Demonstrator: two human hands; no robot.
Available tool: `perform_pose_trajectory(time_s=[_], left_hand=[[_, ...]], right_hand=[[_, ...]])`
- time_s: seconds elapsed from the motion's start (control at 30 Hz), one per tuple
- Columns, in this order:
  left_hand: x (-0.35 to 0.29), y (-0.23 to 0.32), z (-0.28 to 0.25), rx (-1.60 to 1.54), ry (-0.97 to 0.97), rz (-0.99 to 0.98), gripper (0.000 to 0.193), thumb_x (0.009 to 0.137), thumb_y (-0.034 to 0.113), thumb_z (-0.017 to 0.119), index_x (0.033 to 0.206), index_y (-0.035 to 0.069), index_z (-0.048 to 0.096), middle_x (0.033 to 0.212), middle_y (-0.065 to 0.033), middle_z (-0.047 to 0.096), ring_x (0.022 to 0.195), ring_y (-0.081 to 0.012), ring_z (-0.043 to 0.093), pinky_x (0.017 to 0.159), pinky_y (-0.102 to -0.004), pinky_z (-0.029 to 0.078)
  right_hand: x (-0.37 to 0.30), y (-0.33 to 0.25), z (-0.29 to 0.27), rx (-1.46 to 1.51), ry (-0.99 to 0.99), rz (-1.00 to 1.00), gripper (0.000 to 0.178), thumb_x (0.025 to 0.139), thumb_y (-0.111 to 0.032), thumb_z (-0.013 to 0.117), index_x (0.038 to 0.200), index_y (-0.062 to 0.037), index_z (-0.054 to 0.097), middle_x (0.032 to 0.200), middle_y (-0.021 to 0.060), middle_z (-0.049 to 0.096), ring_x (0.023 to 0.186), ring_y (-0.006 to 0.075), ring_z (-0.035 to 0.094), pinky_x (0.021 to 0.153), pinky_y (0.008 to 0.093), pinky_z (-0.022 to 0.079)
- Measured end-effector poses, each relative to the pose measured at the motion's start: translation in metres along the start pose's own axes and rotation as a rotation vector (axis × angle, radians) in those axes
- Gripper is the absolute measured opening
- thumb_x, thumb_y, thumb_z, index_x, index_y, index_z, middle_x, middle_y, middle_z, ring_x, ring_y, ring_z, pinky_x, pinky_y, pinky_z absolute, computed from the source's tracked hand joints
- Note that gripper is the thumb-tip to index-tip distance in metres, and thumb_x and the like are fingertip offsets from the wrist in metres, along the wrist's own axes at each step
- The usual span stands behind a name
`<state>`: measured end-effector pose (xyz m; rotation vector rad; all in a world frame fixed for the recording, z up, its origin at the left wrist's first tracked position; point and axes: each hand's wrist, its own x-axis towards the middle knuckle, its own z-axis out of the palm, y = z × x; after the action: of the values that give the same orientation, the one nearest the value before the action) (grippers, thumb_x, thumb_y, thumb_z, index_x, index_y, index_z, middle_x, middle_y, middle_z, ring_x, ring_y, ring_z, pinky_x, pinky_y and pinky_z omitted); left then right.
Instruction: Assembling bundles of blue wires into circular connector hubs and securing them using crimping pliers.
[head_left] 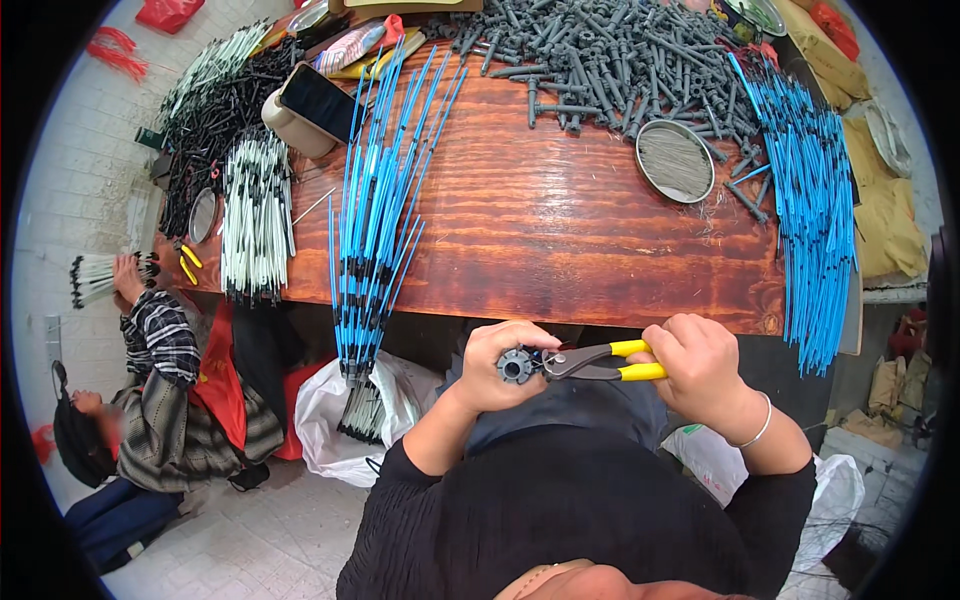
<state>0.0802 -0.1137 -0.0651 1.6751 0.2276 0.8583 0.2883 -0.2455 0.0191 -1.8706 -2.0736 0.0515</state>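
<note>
A dark grey plastic part with a notched round end [510, 355] is gripped in my left hand [487, 384], its hollow end turned up. My right hand [697, 362] is closed round the yellow handles of a pair of cutting pliers [588, 356]. The jaws of the pliers meet the side of the grey part beside my left thumb; what lies between them is too small to make out. Both hands are just off the table's near edge, above my lap.
On the wooden table [560, 230] lie a heap of grey plastic parts [600, 60], a round tin of thin metal pins [676, 162], blue rods [378, 220] overhanging the edge, more blue rods [810, 200], white rods [257, 215] and a phone [318, 100]. Another person [165, 390] sits left.
</note>
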Motion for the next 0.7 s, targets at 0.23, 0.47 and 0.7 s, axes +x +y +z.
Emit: perform_pose_trajectory(time_s=[0.23,0.47,0.7], left_hand=[[0.008,0.006,-0.006,-0.150,-0.153,-0.013,0.041,0.057,0.016,0.085,0.089,0.001,0.064,0.070,-0.0074,0.061,0.056,-0.0163,0.055,0.053,-0.0263,0.043],[0.004,-0.005,-0.002,-0.129,-0.088,0.070,0.047,0.058,0.031,0.086,0.083,-0.003,0.064,0.064,-0.0085,0.059,0.054,-0.0185,0.055,0.052,-0.0276,0.043],[0.014,-0.003,-0.005,-0.123,-0.179,0.032,0.044,0.057,0.028,0.086,0.082,-0.001,0.064,0.066,-0.0087,0.061,0.055,-0.0189,0.056,0.052,-0.0270,0.043]], right_hand=[[-0.005,0.006,-0.008,0.360,-0.463,0.150,0.035,0.067,-0.025,0.074,0.090,-0.0042,0.058,0.064,0.0081,0.051,0.053,0.0242,0.055,0.046,0.0330,0.042],[0.005,0.010,-0.003,1.230,-1.052,0.473,0.053,0.073,-0.033,0.074,0.110,-0.0014,0.054,0.056,0.0061,0.051,0.049,0.0171,0.056,0.044,0.0288,0.043],[-0.014,0.013,-0.001,0.735,-0.766,0.258,0.050,0.077,-0.038,0.070,0.107,0.0000,0.055,0.067,0.0091,0.056,0.048,0.0228,0.055,0.045,0.0309,0.044]])
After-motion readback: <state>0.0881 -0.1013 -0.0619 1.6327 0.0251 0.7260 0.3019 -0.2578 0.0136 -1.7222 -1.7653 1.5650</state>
